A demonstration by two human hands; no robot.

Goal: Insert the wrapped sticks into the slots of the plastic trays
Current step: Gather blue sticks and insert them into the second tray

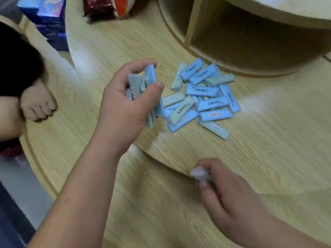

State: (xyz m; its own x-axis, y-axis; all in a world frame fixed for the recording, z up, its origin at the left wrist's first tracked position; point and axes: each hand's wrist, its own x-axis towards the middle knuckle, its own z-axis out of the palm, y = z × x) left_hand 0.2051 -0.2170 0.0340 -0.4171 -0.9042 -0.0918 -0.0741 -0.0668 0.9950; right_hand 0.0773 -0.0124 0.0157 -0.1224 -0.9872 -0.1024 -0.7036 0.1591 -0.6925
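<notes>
A heap of several blue and pale green wrapped sticks (200, 97) lies on the round wooden table (107, 56). My left hand (125, 104) hovers just left of the heap, closed around a bunch of wrapped sticks (143, 86) that stand roughly upright in its grip. My right hand (227, 192) is lower, at the table's near edge, pinching a small pale translucent object (198, 173) that is too blurred to name. No plastic tray is clearly visible.
A curved wooden shelf unit (232, 38) stands on the table behind the heap. Snack bags (111, 8) lie at the back, and a blue box (50, 18) sits at the upper left. Another person's bare foot (38, 104) rests at the left.
</notes>
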